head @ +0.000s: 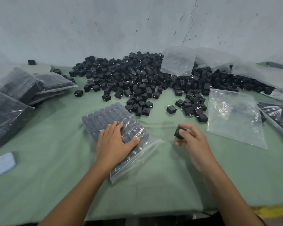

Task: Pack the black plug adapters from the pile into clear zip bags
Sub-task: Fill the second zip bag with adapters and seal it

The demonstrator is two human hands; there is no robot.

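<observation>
The left hand (pixel 114 141) lies flat with straight fingers on a clear zip bag (pixel 101 118) packed with neat rows of black adapters. It presses the bag against the green table (pixel 55 185), most likely to keep the rows from sliding while another piece goes in. The bag's unfilled end points toward the person and to the right, so its mouth seems to face the working hand. The right hand (pixel 191 141), just right of that bag and apart from it, pinches 1 adapter (pixel 178 132) between thumb and fingertips over the table, apparently bound for the mouth. The loose pile (pixel 145 79) sits farther back against the wall, within easy reach of the right hand. An empty bag (pixel 232 116) lies flat to the right of that hand, probably the next one to fill. The filled bags (pixel 15 98) are stacked at the far left, out of the way. A phone (pixel 2 165) rests near the table's left edge. The pressed bag looks close to full.
</observation>
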